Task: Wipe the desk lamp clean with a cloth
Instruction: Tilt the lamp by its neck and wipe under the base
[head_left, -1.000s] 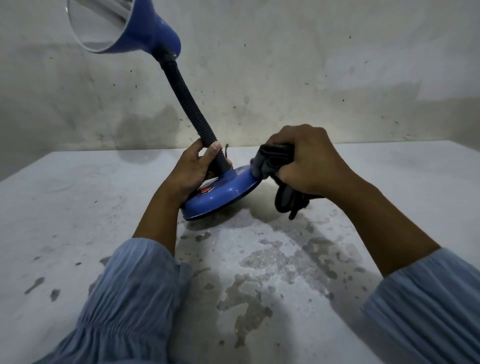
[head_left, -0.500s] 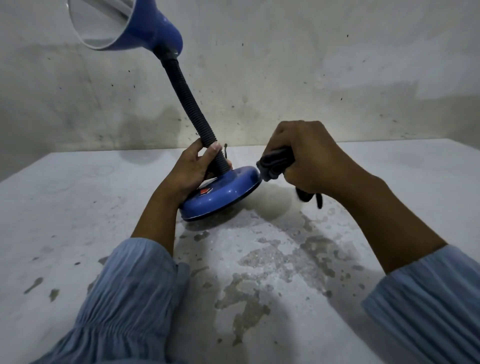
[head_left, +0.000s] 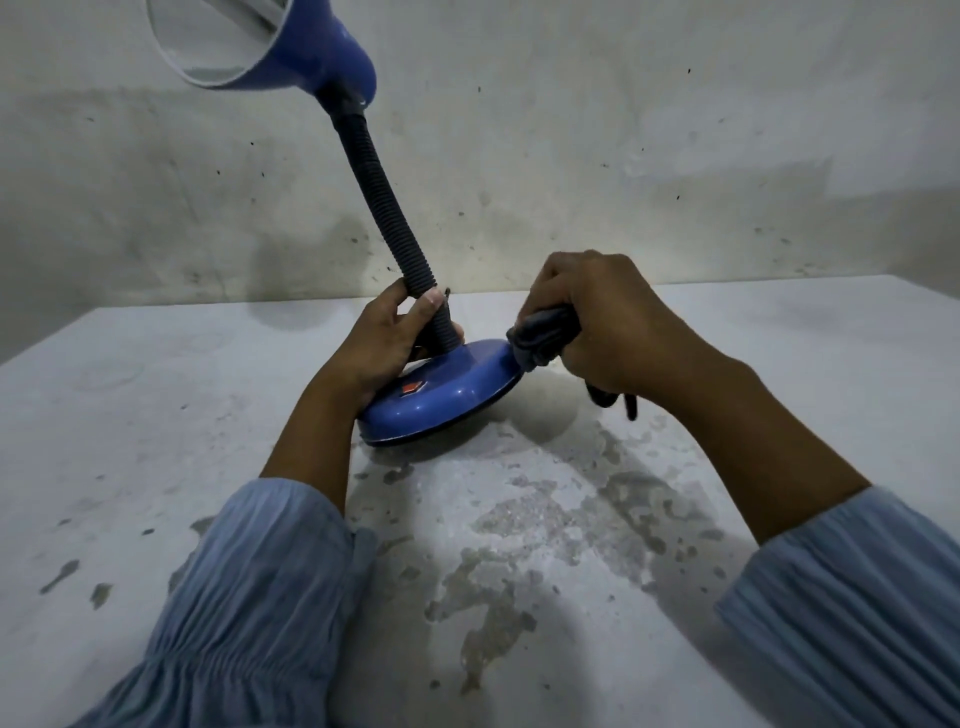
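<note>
Blue enamel base (head_left: 441, 395) of the desk lamp (head_left: 384, 208) sits tilted on the desk (head_left: 156, 441), its near-left edge touching the surface and its far-right edge raised. Left hand (head_left: 387, 345) grips the foot of the ribbed black neck (head_left: 387, 208), fingers (head_left: 431, 306) curled round it, holding the lamp in that tilt. Right hand (head_left: 602, 322) is clamped on a bunched dark cloth (head_left: 543, 338), which presses against the raised right rim of the base; a loose tail of the cloth hangs below the fist. Judged progress: wiping is under way at the rim of the base. Whether the top of the base is finished cannot be told, though it shows a gloss. The neck and the blue shade (head_left: 270, 41), which leans over at upper left, show no cloth contact now and probably remain to be done. A red switch (head_left: 411, 387) sits on the base just beside the left hand and may be pressed by accident. Surroundings: a stained grey wall (head_left: 675, 156) behind, and worn, blotched patches on the desk in front of the base. Nothing stands in the path of the cloth; the left hand itself covers part of the base and must shift for that part to be wiped.
</note>
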